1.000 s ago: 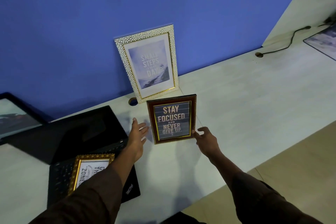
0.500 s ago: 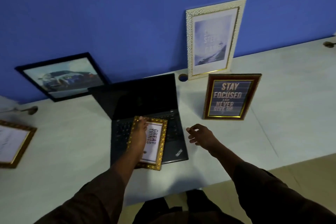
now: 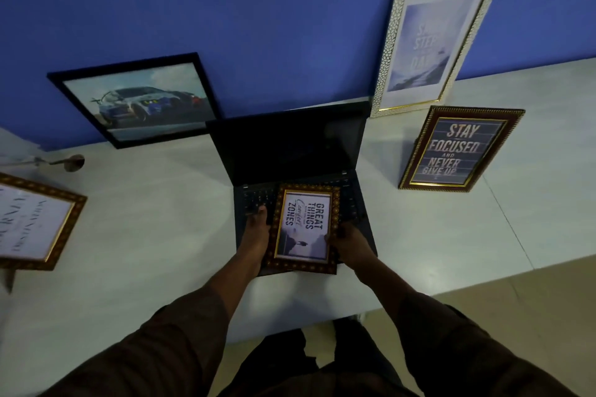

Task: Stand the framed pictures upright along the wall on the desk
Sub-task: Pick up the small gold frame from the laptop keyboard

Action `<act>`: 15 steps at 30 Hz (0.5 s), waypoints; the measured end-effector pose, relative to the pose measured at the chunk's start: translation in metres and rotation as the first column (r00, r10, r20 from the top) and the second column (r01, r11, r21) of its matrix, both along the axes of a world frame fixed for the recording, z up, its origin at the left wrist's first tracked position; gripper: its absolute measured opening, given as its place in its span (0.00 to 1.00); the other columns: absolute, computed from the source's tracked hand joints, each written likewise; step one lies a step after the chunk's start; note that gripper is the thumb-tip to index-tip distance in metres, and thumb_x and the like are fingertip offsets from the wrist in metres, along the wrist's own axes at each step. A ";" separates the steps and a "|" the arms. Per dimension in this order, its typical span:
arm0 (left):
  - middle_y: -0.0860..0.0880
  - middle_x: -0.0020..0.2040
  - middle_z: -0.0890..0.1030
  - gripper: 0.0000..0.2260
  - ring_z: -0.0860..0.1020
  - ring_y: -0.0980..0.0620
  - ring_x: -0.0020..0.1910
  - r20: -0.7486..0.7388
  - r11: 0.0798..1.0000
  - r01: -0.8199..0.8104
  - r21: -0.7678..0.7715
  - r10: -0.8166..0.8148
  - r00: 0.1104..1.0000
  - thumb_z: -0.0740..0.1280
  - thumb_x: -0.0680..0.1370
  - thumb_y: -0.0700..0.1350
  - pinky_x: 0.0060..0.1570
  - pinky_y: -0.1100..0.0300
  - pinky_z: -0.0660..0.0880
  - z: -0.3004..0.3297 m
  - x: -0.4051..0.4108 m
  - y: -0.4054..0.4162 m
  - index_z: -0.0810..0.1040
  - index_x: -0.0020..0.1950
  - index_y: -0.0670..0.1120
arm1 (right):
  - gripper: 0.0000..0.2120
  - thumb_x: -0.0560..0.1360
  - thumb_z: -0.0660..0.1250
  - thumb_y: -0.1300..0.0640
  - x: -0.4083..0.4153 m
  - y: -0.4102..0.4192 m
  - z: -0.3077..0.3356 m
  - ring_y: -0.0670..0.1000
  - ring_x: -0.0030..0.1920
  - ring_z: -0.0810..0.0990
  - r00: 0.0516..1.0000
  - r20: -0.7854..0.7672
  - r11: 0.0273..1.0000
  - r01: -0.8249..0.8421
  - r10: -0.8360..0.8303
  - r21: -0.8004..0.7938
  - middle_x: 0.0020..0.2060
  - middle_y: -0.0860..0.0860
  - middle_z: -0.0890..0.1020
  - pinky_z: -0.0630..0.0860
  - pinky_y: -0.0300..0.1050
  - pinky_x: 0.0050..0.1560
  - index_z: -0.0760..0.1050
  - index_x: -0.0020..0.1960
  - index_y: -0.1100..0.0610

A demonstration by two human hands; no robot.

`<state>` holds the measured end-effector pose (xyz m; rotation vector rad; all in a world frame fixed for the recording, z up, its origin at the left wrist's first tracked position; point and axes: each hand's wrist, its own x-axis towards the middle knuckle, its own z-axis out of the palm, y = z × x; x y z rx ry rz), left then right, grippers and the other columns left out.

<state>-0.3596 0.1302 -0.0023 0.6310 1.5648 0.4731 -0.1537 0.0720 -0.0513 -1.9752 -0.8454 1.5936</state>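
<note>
A small gold-and-brown frame reading "Great things" (image 3: 304,229) lies on the open laptop's keyboard. My left hand (image 3: 256,237) grips its left edge and my right hand (image 3: 350,243) grips its right edge. A dark red frame reading "Stay focused" (image 3: 459,150) stands upright on the desk, apart from the wall. Behind it a white-and-gold frame (image 3: 435,39) leans on the blue wall. A black-framed car picture (image 3: 138,98) leans on the wall at the left. Another gold frame (image 3: 35,224) lies at the far left.
The black laptop (image 3: 290,148) is open in the middle of the white desk (image 3: 145,219), its screen towards the wall. A cable grommet (image 3: 74,162) sits at the back left. The desk's front edge runs below my arms, with floor at the lower right.
My view swung left from the "Stay focused" frame, which stands alone. My left hand reached the small frame on the laptop, then my right hand joined on its other edge.
</note>
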 end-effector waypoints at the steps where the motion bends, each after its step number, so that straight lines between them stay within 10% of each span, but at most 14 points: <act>1: 0.45 0.59 0.77 0.26 0.78 0.49 0.45 0.014 1.000 -0.005 -0.002 0.005 1.000 0.49 0.84 0.60 0.43 0.59 0.72 0.002 -0.002 -0.001 0.67 0.75 0.47 | 0.18 0.75 0.68 0.54 0.000 0.000 0.001 0.55 0.55 0.85 0.999 -0.022 0.999 0.032 -0.032 0.023 0.57 0.53 0.85 0.84 0.62 0.54 0.77 0.64 0.53; 5: 0.42 0.64 0.78 0.24 0.77 0.44 0.56 0.028 0.999 0.043 -0.022 -0.043 0.999 0.53 0.83 0.62 0.59 0.49 0.73 0.003 -0.013 -0.007 0.69 0.72 0.48 | 0.14 0.80 0.67 0.58 0.004 0.007 0.032 0.55 0.55 0.86 0.994 -0.093 0.990 0.060 -0.049 0.129 0.58 0.54 0.84 0.84 0.59 0.55 0.75 0.65 0.56; 15: 0.51 0.51 0.81 0.11 0.79 0.50 0.51 -0.205 0.896 -0.101 0.433 0.207 0.957 0.65 0.81 0.48 0.49 0.60 0.74 0.047 -0.047 -0.017 0.77 0.62 0.47 | 0.14 0.84 0.61 0.53 0.010 0.035 0.109 0.54 0.54 0.86 0.900 -0.011 0.848 -0.407 0.436 0.338 0.57 0.54 0.84 0.85 0.50 0.51 0.75 0.65 0.57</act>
